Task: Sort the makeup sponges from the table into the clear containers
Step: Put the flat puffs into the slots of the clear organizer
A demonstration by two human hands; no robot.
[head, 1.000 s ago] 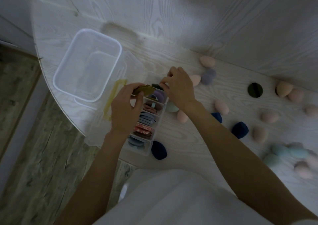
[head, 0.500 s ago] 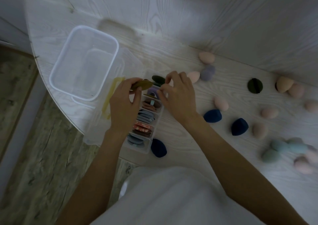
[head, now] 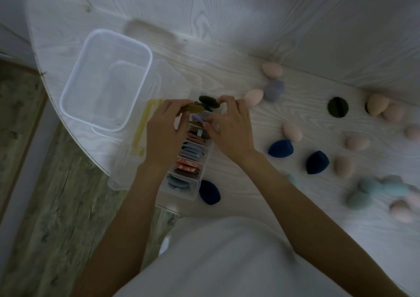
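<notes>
A narrow clear divided container (head: 193, 190) stands near the table's front edge, its compartments packed with flat round sponges in blue, red-patterned, brown and lilac. My left hand (head: 166, 133) pinches an olive flat sponge (head: 193, 108) over the container's far end. My right hand (head: 229, 126) is at the same end, fingers curled on a dark green flat sponge (head: 208, 100) and the lilac ones below. Egg-shaped sponges lie loose to the right: navy (head: 280, 148), navy (head: 317, 162), pink (head: 292, 132), beige (head: 376, 103).
A large empty clear tub (head: 68, 92) sits on its lid at the left, with a yellow handle (head: 142, 126) beside it. A dark green round sponge (head: 338, 107) and a teal and pink pile (head: 381, 192) lie at the right. The curved table edge (head: 75, 137) drops to a wooden floor.
My right hand has shifted up to the far end of the container and now touches the dark green sponge. My left hand keeps the olive sponge in nearly the same place.
</notes>
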